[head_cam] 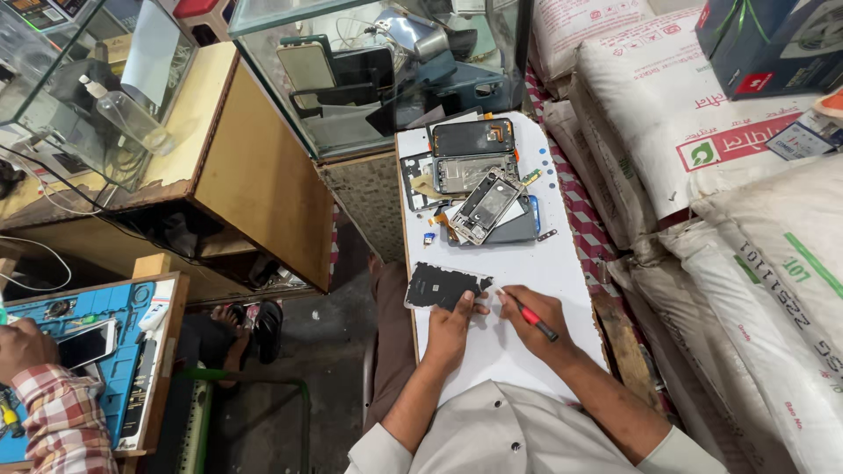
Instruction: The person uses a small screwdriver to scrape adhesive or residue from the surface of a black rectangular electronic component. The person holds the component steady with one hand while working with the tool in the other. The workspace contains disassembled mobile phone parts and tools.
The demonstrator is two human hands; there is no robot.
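Centre of the frame, lower half: a white board [527, 263] lies across the person's lap, running up toward the glass case at top.

Left hand [454, 323] lies flat on the board just below centre, fingers spread loosely, fingertips pressing the lower edge of a dark phone panel [443, 285]. The panel lies flat at the board's left edge, its right corner looking chipped or broken off, partly overhanging the edge.

Right hand [537, 318] sits just right of the left hand, fingers curled and pinching a red-handled screwdriver [533, 319]. Red shaft runs through the grip, black end pointing toward the lower right. Where the tip sits is hidden under the fingers; it seems to point toward the panel's right edge, but I cannot tell whether it touches.

Upper centre of the board: a cluster of opened phone parts. A black phone back [472, 137] farthest up, a grey phone frame [474, 172] below it, then a tilted silver inner frame [486, 206] resting on a blue-grey phone body [518, 224]. Small loose bits scattered beside them.

Top of the frame: glass display case [378, 70] with phones and clutter inside. Right side: stacked white sacks [702, 132]. Lower left corner: another person's plaid sleeve [57, 412] by a blue work mat [97, 333] with a phone on it.
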